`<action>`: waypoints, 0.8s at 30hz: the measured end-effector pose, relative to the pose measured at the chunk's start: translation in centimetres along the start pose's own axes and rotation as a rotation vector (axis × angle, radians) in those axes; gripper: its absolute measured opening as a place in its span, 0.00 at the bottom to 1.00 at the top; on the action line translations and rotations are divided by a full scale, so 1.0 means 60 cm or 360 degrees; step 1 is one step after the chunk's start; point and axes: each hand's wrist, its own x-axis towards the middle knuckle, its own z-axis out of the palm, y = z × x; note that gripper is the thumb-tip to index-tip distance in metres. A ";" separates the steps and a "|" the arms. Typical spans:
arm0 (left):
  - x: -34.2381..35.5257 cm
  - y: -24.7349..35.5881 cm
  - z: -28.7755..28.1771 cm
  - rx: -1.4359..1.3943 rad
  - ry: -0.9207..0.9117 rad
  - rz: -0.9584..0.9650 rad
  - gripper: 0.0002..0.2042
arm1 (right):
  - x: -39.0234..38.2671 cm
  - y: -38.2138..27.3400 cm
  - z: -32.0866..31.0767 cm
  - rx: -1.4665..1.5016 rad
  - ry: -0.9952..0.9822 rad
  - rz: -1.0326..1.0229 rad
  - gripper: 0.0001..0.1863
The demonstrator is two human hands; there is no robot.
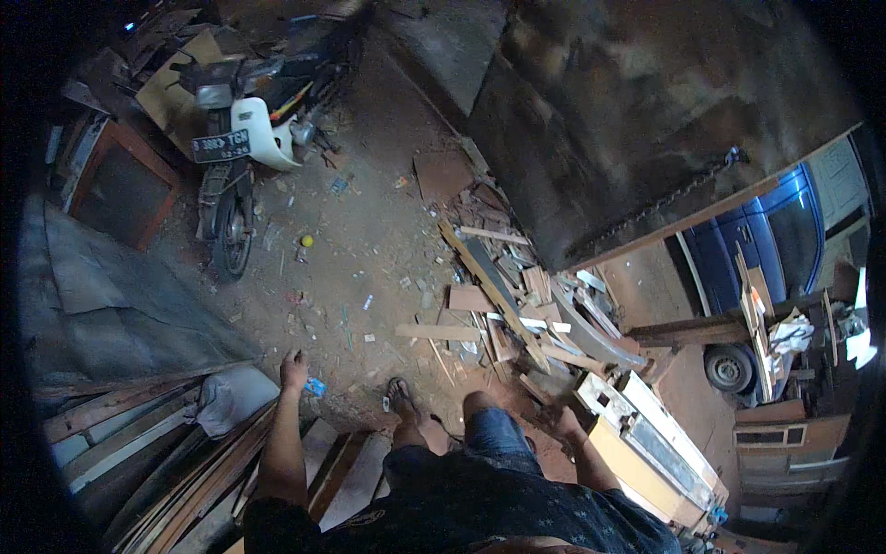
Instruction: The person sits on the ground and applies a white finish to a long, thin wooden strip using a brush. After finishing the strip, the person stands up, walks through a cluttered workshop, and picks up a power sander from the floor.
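Note:
My left hand [293, 369] hangs at my side with its fingers loose and nothing in it, above the ends of stacked planks [175, 462]. Down by my right thigh, my right hand [565, 425] is close to the near end of a long white and yellow wooden frame [646, 439] lying on the ground. It is dim and blurred there, so I cannot make out whether it touches the frame. One sandalled foot [402, 397] is set forward on the dirt floor, and my knee in blue jeans [494, 429] is bent.
A heap of scrap boards [503, 295] lies ahead to the right. A motorbike [231, 157] is parked at the far left beside a wooden cabinet [120, 189]. A blue vehicle [771, 231] with its wheel [729, 367] stands at the right. A small yellow ball [306, 241] lies on the dirt.

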 end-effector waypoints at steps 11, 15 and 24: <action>0.178 0.271 -0.097 -0.1171 -0.0309 0.0158 0.19 | 0.144 -0.037 0.056 0.1037 0.0099 0.0682 0.14; 0.277 0.321 -0.093 -0.1026 -0.0340 0.0028 0.20 | 0.330 -0.048 0.080 0.1045 0.0014 0.0718 0.17; 0.619 0.462 -0.132 -0.0840 -0.0494 0.0146 0.23 | 0.909 -0.318 0.082 0.0745 0.0260 0.0273 0.21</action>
